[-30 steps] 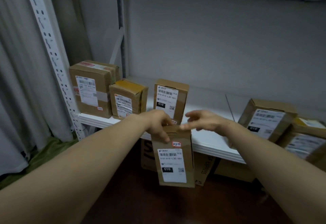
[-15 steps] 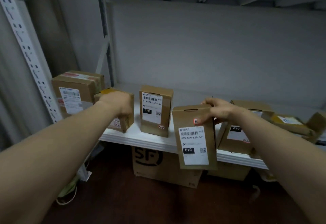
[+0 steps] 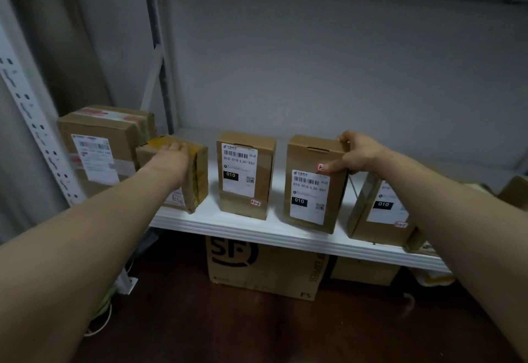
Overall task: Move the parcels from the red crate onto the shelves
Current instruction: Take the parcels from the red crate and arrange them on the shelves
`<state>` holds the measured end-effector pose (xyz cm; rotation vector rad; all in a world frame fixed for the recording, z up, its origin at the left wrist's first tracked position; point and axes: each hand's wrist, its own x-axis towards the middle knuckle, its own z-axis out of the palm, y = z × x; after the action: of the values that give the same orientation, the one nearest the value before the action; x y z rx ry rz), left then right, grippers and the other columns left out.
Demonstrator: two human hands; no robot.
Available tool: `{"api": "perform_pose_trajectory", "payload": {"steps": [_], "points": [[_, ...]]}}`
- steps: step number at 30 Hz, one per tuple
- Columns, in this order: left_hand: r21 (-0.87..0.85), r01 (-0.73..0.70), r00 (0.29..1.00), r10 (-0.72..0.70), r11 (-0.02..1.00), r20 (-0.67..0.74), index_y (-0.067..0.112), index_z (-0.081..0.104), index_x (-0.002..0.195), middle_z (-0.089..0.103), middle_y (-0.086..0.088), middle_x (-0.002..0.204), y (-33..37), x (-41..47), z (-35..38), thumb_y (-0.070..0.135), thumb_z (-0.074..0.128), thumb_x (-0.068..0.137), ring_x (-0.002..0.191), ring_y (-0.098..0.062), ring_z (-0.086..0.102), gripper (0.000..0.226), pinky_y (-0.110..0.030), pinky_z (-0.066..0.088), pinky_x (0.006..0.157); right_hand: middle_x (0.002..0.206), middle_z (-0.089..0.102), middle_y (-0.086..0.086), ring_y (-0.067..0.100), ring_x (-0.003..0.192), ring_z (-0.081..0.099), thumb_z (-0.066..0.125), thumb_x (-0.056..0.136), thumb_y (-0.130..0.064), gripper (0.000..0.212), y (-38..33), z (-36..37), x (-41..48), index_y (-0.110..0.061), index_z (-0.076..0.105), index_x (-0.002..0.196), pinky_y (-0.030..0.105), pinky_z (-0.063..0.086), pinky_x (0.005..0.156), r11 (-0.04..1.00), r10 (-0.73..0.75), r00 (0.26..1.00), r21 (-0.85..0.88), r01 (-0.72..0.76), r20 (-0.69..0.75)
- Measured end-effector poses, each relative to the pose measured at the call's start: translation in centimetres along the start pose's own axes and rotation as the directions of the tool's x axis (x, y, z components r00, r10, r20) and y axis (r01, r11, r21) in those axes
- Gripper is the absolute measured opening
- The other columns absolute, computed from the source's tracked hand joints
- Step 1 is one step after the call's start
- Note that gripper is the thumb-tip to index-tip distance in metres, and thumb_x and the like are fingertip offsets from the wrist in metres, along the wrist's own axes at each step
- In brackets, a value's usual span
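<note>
My right hand (image 3: 358,154) grips the top right corner of a tall brown parcel (image 3: 311,188) with a white label, which stands upright on the white shelf (image 3: 274,232). My left hand (image 3: 171,159) rests on the front and top of a small yellow-taped parcel (image 3: 197,174), fingers laid over its top. Between the two stands another tall labelled parcel (image 3: 245,175). A large brown parcel (image 3: 100,145) sits at the shelf's far left. The red crate is out of view.
To the right a labelled parcel (image 3: 377,214) leans behind my right forearm, with more parcels (image 3: 514,191) past it. Under the shelf stands a big SF carton (image 3: 263,265) on a dark floor. A perforated white upright (image 3: 31,122) frames the left side.
My right hand has lifted the tall parcel from below the shelf edge and set it upright on the shelf. My left hand stays on the small yellow-taped parcel.
</note>
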<state>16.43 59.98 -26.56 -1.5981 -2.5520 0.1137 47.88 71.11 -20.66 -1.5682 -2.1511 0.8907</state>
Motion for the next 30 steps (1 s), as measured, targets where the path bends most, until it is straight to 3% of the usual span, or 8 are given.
{"api": "perform_pose_trajectory", "payload": {"steps": [6, 10, 15, 23, 26, 30], "points": [[-0.020, -0.006, 0.998, 0.005, 1.000, -0.057, 0.009, 0.029, 0.144, 0.036, -0.016, 0.145, -0.2, 0.9, 1.1, -0.001, 0.057, 0.086, 0.133, -0.034, 0.035, 0.065, -0.047, 0.036, 0.107, 0.112, 0.047, 0.004, 0.020, 0.100, 0.048, 0.083, 0.070, -0.019, 0.077, 0.6, 1.3, 1.3, -0.011, 0.039, 0.134, 0.031, 0.044, 0.077, 0.998, -0.015, 1.000, -0.053, 0.014, -0.012], [0.089, 0.012, 0.994, -0.002, 0.996, -0.107, 0.016, 0.042, 0.133, 0.045, -0.012, 0.138, -0.1, 1.3, 1.0, 0.006, 0.056, 0.088, 0.128, -0.033, 0.039, 0.048, -0.047, 0.032, 0.102, 0.129, 0.048, 0.009, 0.025, 0.114, 0.048, 0.081, 0.072, -0.020, 0.082, 1.2, 1.4, 1.7, -0.010, 0.037, 0.139, 0.029, 0.039, 0.084, 0.996, -0.022, 0.999, -0.092, 0.019, -0.030], [-0.046, -0.017, 0.988, 0.010, 0.999, -0.151, 0.011, 0.053, 0.120, 0.053, -0.013, 0.129, 0.6, 1.8, 1.5, 0.006, 0.054, 0.091, 0.123, -0.032, 0.041, 0.030, -0.044, 0.037, 0.100, 0.143, 0.042, 0.009, 0.028, 0.131, 0.040, 0.080, 0.074, -0.018, 0.086, 1.4, 1.5, 1.9, -0.013, 0.032, 0.145, 0.035, 0.035, 0.105, 0.990, -0.051, 0.998, -0.132, 0.046, -0.037], [-0.149, -0.069, 0.977, 0.037, 0.986, -0.208, 0.013, 0.058, 0.118, 0.057, -0.012, 0.123, -0.7, 1.7, 1.8, 0.009, 0.055, 0.091, 0.117, -0.031, 0.049, 0.028, -0.043, 0.041, 0.101, 0.142, 0.042, 0.011, 0.032, 0.131, 0.040, 0.085, 0.067, -0.027, 0.095, 1.3, 2.5, 2.7, -0.016, 0.032, 0.145, 0.044, 0.035, 0.109, 0.963, -0.089, 0.994, -0.261, 0.069, -0.067], [-0.154, -0.060, 0.980, 0.029, 0.986, -0.196, 0.009, 0.055, 0.123, 0.054, -0.015, 0.127, -1.3, 1.5, 1.4, 0.008, 0.055, 0.092, 0.119, -0.032, 0.049, 0.031, -0.041, 0.040, 0.103, 0.147, 0.037, 0.010, 0.033, 0.137, 0.032, 0.083, 0.065, -0.043, 0.101, 1.2, 3.0, 3.0, -0.025, 0.027, 0.147, 0.055, 0.019, 0.114, 0.908, -0.081, 0.989, -0.418, 0.021, -0.125], [-0.165, -0.076, 0.981, 0.044, 0.983, -0.188, 0.010, 0.050, 0.131, 0.046, -0.013, 0.139, -2.0, 1.3, 1.3, 0.009, 0.054, 0.092, 0.132, -0.030, 0.036, 0.039, -0.042, 0.034, 0.109, 0.152, 0.031, 0.011, 0.031, 0.142, 0.023, 0.079, 0.066, -0.053, 0.103, 0.5, 3.2, 2.8, -0.027, 0.023, 0.148, 0.058, 0.001, 0.115, 0.854, -0.114, 0.975, -0.519, -0.001, -0.189]]}}
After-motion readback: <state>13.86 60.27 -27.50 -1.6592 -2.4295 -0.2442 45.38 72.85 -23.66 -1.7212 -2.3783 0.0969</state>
